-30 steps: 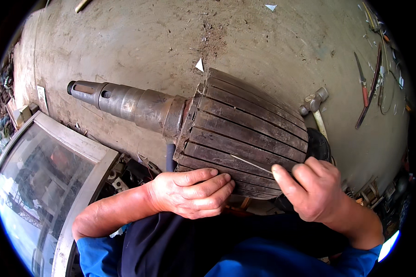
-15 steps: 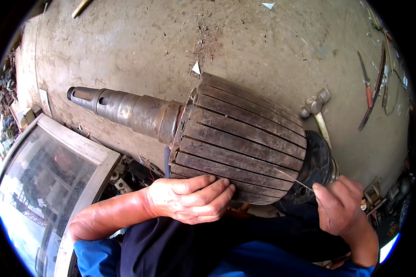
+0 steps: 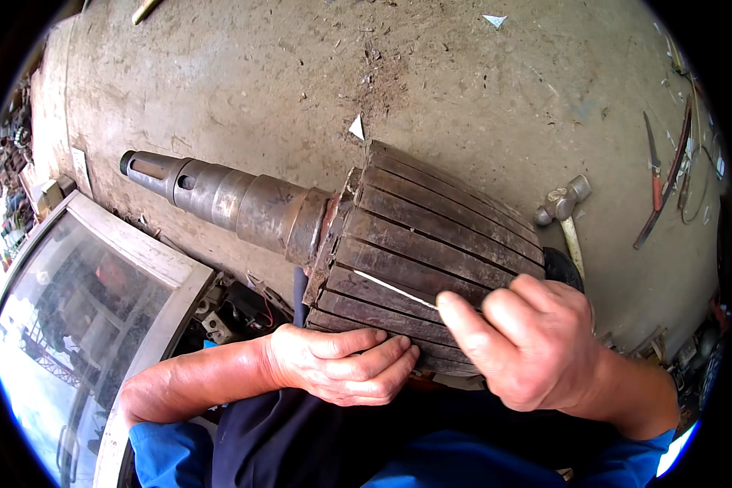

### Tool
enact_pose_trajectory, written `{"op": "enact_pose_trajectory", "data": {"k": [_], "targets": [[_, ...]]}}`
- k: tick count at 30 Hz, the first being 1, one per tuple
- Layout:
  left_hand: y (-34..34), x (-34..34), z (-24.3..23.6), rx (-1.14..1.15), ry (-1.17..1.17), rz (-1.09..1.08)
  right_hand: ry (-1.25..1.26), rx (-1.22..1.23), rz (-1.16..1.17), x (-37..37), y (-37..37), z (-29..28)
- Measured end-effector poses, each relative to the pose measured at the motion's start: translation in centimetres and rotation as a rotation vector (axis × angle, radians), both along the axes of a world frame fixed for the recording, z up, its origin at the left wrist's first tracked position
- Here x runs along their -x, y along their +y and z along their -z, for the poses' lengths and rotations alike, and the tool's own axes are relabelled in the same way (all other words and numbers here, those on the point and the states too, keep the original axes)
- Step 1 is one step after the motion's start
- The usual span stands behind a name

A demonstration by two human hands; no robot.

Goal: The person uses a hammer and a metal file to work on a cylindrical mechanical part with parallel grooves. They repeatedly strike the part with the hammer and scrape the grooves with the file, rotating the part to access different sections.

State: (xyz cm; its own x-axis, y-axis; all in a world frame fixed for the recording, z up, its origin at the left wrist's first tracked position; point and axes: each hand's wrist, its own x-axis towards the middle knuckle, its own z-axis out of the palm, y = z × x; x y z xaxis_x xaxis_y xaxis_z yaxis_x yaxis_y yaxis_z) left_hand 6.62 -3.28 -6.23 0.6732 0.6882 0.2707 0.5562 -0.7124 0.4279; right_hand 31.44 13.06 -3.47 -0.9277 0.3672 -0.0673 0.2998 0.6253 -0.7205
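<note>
A large slotted rotor [image 3: 431, 232] lies tilted before me, dark brown and worn, with long narrow slots running along its drum. Its stepped steel shaft [image 3: 236, 199] points to the far left. My left hand [image 3: 346, 362] rests on the near side of the drum, fingers side by side along the surface, its thumb hidden. My right hand [image 3: 533, 342] is closed on a thin pale rod [image 3: 394, 289] above the right part of the drum. The rod slants up and left, its tip close to a slot near the shaft end; I cannot tell whether it touches.
A ball-peen hammer [image 3: 565, 207] lies on the dusty floor [image 3: 244, 89] right of the rotor. Farther right is a red-handled knife [image 3: 654, 171] beside long strips. At the left leans a white-framed glass panel [image 3: 134, 244]. White scraps lie beyond the rotor.
My right hand has moved left with the rod, from the drum's right end toward its shaft side. My left hand has hardly moved on the drum. The view has shifted slightly.
</note>
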Motion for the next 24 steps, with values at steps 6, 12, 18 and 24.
{"op": "enact_pose_trajectory", "data": {"k": [6,12,18,24], "targets": [[0.0,0.0,0.2,0.006,-0.014,-0.004,0.049,0.053,0.017,1.8,0.1,1.0],[0.2,0.6,-0.3,0.044,0.005,0.095,-0.066,0.114,-0.027,-3.5,0.2,-0.3],[-0.5,0.5,0.2,0.017,0.084,0.178,0.019,0.166,0.069,0.8,-0.9,0.9],[-1.0,0.6,0.1,0.023,0.155,0.188,-0.028,0.159,0.061,2.3,-0.9,0.6]]}}
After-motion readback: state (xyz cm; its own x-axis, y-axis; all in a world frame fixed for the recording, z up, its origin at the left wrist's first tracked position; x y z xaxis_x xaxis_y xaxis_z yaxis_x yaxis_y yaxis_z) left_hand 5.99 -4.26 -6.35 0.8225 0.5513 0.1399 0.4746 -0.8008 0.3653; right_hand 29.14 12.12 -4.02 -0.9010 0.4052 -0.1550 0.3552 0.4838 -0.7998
